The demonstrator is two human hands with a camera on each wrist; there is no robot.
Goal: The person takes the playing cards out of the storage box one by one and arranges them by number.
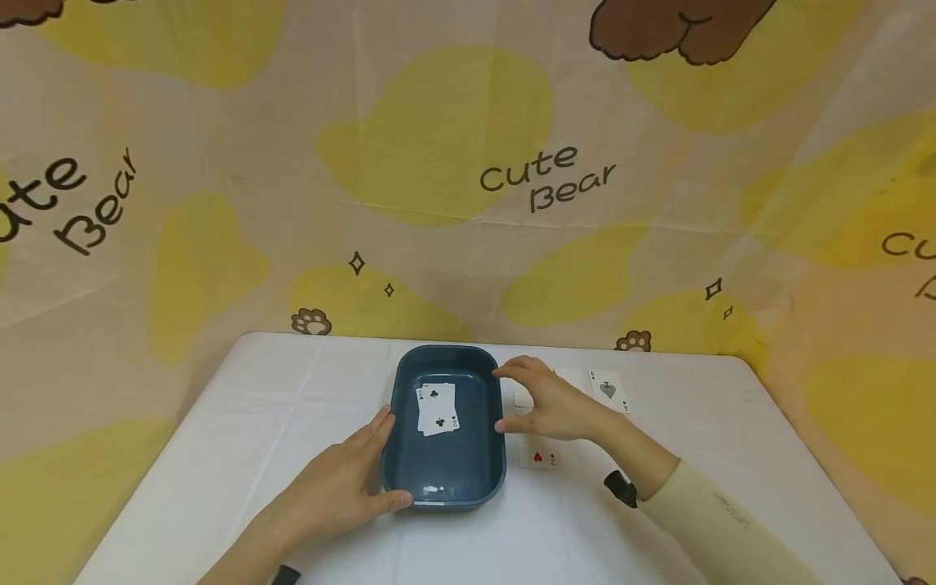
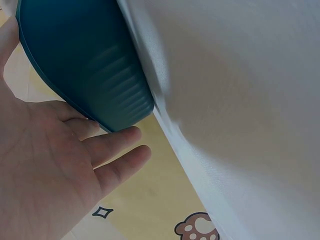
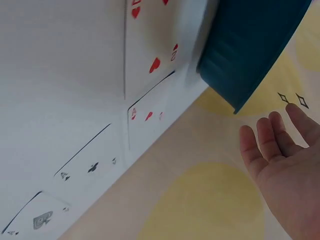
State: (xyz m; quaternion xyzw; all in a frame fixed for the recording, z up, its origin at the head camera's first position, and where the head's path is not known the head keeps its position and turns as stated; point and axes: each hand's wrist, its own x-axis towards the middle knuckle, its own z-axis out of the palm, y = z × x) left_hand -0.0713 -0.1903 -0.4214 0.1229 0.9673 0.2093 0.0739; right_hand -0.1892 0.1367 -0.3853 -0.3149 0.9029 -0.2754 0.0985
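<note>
A deep blue rectangular dish (image 1: 444, 471) with rounded corners stands on the white table. Inside lie overlapping playing cards (image 1: 439, 409), a two of clubs on top. My left hand (image 1: 344, 479) rests against the dish's left side, its thumb across the near-left corner; the left wrist view shows its fingers nearly straight along the ribbed outer wall (image 2: 112, 80). At the opposite side, my right hand (image 1: 544, 398) is spread, with fingertips and thumb right at the right rim. From the right wrist view, those loosely extended fingers (image 3: 270, 140) appear apart from the dish wall, holding nothing.
Right of the dish lie a two of hearts (image 1: 538, 459) and an ace of spades (image 1: 608, 392). An ace of hearts (image 3: 145, 120) and an ace of clubs (image 3: 87, 172) show in the right wrist view. A patterned yellow cloth (image 1: 439, 146) hangs behind the table.
</note>
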